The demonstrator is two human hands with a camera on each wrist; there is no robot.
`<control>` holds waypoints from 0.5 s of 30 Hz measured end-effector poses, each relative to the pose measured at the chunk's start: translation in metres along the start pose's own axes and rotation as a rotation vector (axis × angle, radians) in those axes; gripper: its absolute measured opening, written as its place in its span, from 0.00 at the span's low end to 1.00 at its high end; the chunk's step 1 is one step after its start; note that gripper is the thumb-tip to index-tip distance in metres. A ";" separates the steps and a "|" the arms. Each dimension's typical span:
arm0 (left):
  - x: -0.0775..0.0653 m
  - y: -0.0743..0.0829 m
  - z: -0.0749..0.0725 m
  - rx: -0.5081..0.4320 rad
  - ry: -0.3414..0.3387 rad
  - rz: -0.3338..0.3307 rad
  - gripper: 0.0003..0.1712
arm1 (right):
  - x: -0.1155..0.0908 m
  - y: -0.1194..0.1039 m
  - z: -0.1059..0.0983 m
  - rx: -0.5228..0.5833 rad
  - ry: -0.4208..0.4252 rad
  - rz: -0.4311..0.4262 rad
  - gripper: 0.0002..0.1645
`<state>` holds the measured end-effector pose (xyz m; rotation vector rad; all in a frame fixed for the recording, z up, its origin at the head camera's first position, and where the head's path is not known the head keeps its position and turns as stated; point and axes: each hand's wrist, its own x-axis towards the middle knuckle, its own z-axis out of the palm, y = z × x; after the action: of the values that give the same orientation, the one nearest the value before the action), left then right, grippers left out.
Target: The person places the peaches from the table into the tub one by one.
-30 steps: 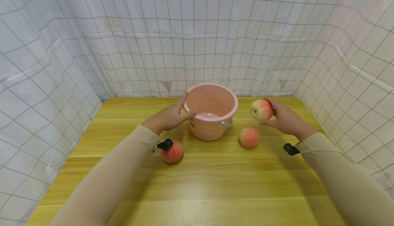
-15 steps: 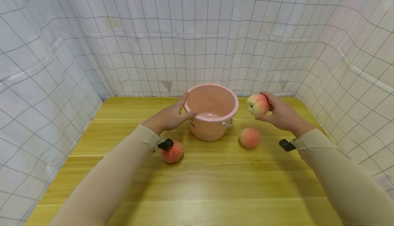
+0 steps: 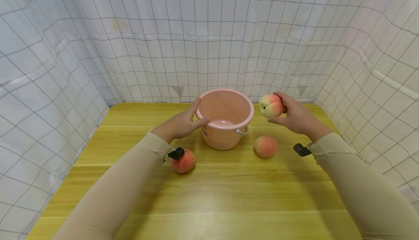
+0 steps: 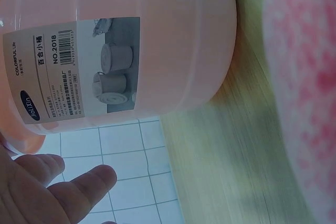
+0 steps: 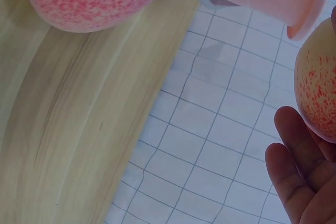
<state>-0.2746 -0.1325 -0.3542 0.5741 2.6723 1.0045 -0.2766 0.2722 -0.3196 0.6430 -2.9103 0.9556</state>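
One peach (image 3: 271, 106) is held off the table (image 3: 222, 203), pinched between the thumb and fingers of the right hand (image 3: 296, 119). A narrow gap is left between it and the bucket (image 3: 220, 139), whose rounded rim is gripped at the left by the widely spread thumb and forefinger of the left hand (image 3: 182, 124). Below, a second peach (image 3: 265, 146) is set near the handle (image 3: 242, 131); a third peach (image 3: 186, 163) is partly covered by a black wrist piece (image 3: 176, 154). Broad room is left on the grained wood toward the near edge; the far edge is backed by gridded cloth (image 3: 216, 51). Glossy pink plastic is marked by a flat label (image 4: 52, 77); the fruits are rounded, red-speckled. Compared with a second ago, the pinched fruit is raised and brought closer to the rim.
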 end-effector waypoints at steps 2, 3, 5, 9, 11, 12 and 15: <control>0.000 0.000 0.000 -0.003 -0.002 0.001 0.60 | 0.001 -0.002 -0.001 -0.002 0.003 -0.002 0.51; 0.000 0.001 0.000 -0.003 -0.002 0.000 0.60 | 0.002 -0.002 -0.001 -0.003 0.008 -0.005 0.51; -0.001 0.001 0.000 -0.003 -0.003 0.002 0.60 | 0.004 -0.004 -0.001 -0.007 0.017 -0.012 0.50; -0.001 0.001 -0.001 0.004 -0.006 0.001 0.60 | 0.008 -0.008 -0.001 -0.004 0.034 -0.029 0.50; -0.001 0.002 -0.001 0.004 -0.010 0.000 0.60 | 0.010 -0.010 -0.001 -0.004 0.034 -0.038 0.49; -0.001 0.002 -0.002 0.003 -0.012 0.000 0.60 | 0.011 -0.011 -0.001 -0.002 0.034 -0.041 0.49; -0.001 0.002 -0.002 0.000 -0.014 0.003 0.60 | 0.014 -0.016 -0.001 -0.003 0.026 -0.046 0.48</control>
<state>-0.2738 -0.1326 -0.3517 0.5840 2.6601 0.9973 -0.2833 0.2558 -0.3083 0.6889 -2.8611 0.9468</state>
